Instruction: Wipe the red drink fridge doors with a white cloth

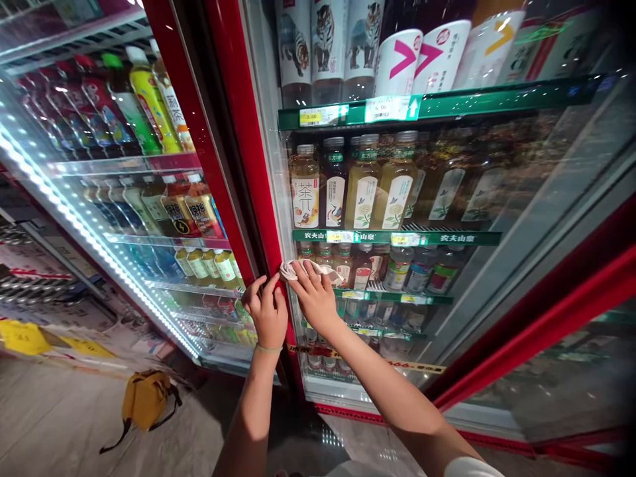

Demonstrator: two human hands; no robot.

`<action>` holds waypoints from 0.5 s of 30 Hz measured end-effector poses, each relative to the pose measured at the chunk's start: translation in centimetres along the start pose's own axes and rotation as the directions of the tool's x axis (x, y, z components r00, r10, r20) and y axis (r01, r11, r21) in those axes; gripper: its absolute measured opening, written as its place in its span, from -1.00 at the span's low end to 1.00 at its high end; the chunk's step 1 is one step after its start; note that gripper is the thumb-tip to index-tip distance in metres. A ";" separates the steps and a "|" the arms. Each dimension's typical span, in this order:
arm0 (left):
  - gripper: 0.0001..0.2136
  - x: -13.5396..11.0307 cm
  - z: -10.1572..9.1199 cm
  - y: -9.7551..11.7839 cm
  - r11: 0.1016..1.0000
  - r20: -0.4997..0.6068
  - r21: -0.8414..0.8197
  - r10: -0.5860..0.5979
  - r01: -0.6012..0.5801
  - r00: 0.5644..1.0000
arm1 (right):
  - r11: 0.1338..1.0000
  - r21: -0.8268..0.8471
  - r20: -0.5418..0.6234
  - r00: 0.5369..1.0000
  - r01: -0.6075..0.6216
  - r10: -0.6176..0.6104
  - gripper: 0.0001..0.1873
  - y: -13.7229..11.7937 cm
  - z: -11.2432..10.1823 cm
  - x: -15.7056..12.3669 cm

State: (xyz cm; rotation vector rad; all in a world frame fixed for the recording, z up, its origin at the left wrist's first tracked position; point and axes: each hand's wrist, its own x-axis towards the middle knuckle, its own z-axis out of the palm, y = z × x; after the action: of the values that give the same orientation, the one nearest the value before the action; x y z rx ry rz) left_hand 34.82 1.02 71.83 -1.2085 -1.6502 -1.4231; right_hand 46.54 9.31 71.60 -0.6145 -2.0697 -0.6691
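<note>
My right hand (314, 295) presses a crumpled pale cloth (305, 269) against the glass door (497, 199) of a drinks cooler, close to its red frame (248, 165). Its fingers curl over the cloth. My left hand (267, 310) rests beside it on the red frame, fingers bent and touching the cloth's left end. A thin band circles my left wrist. Behind the glass stand rows of tea bottles (365, 182) on green shelves.
A second lit cooler (124, 185) full of bottles stands to the left. A yellow bag (145, 399) lies on the tiled floor below it. Another red-framed door (571, 311) runs off to the right. Yellow tags lie at the far left.
</note>
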 end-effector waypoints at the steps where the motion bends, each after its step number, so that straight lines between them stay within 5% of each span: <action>1: -0.72 0.0 0.0 0.1 1.000 0.000 0.001 -0.003 0.003 1.000 | 1.000 0.006 0.016 1.000 0.022 -0.022 -0.53 0.5 -0.3 -0.2; 4: -0.72 -0.2 0.0 0.7 1.000 0.001 0.002 0.020 -0.020 1.000 | 1.000 -0.010 0.010 1.000 0.004 -0.004 -0.56 3.2 -1.6 -1.7; 9: -0.72 -0.7 0.7 2.1 0.996 0.002 -0.023 0.085 -0.085 0.996 | 0.957 -0.165 -0.086 0.970 -0.239 0.227 -0.70 10.2 -4.3 -5.9; 15: -0.68 -1.1 4.0 6.6 0.965 0.028 -0.124 0.237 -0.232 0.971 | 0.882 -0.265 -0.105 0.920 -0.391 0.376 -0.52 18.4 -7.3 -12.1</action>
State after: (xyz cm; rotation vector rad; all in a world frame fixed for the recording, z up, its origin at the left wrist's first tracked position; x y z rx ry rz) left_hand 41.66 4.56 72.56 -1.4585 -1.4108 -1.3706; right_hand 68.69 15.91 69.41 -1.1258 -1.7428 -0.7377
